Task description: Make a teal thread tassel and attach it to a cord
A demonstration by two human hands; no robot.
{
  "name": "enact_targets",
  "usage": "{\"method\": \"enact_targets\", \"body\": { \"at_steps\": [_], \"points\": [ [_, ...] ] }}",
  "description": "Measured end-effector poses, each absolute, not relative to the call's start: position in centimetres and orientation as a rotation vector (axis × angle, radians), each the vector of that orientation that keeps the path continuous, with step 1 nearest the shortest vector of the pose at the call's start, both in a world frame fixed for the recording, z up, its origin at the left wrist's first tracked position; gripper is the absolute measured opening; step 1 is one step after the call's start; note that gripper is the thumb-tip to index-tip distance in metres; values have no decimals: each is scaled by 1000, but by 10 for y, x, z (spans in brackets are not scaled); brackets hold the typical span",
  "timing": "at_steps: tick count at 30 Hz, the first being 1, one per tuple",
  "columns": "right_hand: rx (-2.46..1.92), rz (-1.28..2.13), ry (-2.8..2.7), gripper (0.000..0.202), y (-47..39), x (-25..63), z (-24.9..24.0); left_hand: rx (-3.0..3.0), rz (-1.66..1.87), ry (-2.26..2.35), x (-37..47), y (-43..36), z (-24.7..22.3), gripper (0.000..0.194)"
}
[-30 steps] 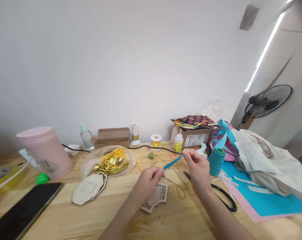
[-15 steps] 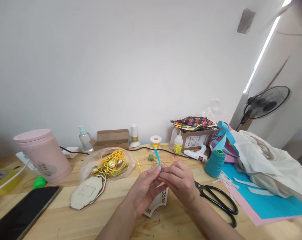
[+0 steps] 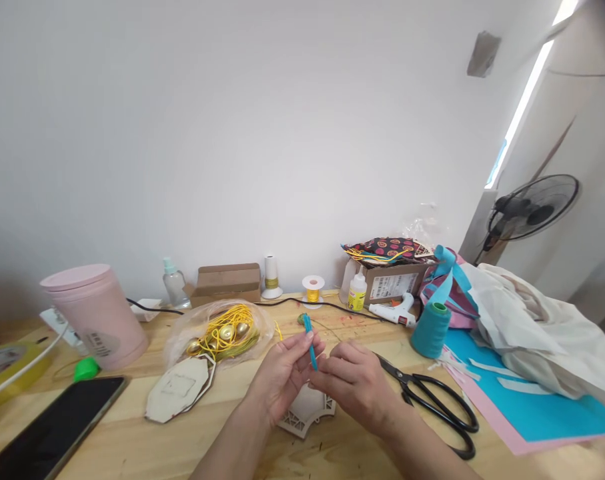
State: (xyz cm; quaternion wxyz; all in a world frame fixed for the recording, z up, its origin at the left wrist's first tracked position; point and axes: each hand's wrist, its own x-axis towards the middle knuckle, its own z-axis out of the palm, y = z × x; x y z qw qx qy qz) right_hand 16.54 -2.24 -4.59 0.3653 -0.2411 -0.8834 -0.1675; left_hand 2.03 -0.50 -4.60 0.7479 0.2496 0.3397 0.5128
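A narrow blue strip (image 3: 309, 341) stands almost upright between my hands; whether it is folded ribbon or bundled thread I cannot tell. My left hand (image 3: 282, 377) pinches it between thumb and fingers, its top end poking above them. At the strip's lower end, my right hand (image 3: 355, 383) has its fingers closed around the tip. Beneath both hands a pale cut-out piece with lattice edges (image 3: 307, 410) lies on the table, partly covered. Black-handled scissors (image 3: 432, 403) rest just right of my right hand, blades pointing toward it.
To the left are a phone (image 3: 57, 423), a pink tumbler (image 3: 99, 327), a bag of yellow cords and bells (image 3: 227, 331) and an octagonal board (image 3: 177, 390). At right stand a teal thread cone (image 3: 431, 330) and a glue gun (image 3: 395, 311), beside blue paper (image 3: 557, 417).
My hands have come down slightly and a little left. The strip now shows thicker and lower, with more of it visible below my left thumb. More of the lattice piece shows.
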Motion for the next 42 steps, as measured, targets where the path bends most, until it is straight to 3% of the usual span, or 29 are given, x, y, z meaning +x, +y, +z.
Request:
{"method": "enact_targets", "body": {
  "at_steps": [6,10,12,15,18,23,30,35,42],
  "points": [
    [-619,-422,-2336,12,-23,158,-47,524,1119,757,18,-3,-48,6],
    [-695,-229,-2376,16,-24,171,-37,521,1157,786,19,-3,-45,6],
    [-874,-108,-2278,24,-28,194,-33,565,1163,797,20,-4,-44,6],
    [-1319,6,-2136,18,-41,245,-36,661,1138,806,24,-6,-46,6],
    [-1623,133,-2150,23,-57,286,-48,773,1083,811,28,-7,-48,13],
    [-1673,142,-2214,41,-68,293,-59,916,934,916,33,-11,-45,25],
    [-1860,81,-2155,39,-60,282,-61,1084,777,1008,44,-15,-50,39],
    [-1683,537,-1737,33,-66,297,-43,1144,768,985,46,-17,-52,40],
    [-1251,1323,-1344,48,-93,270,-51,1289,808,1005,50,-24,-45,33]
  ]
}}
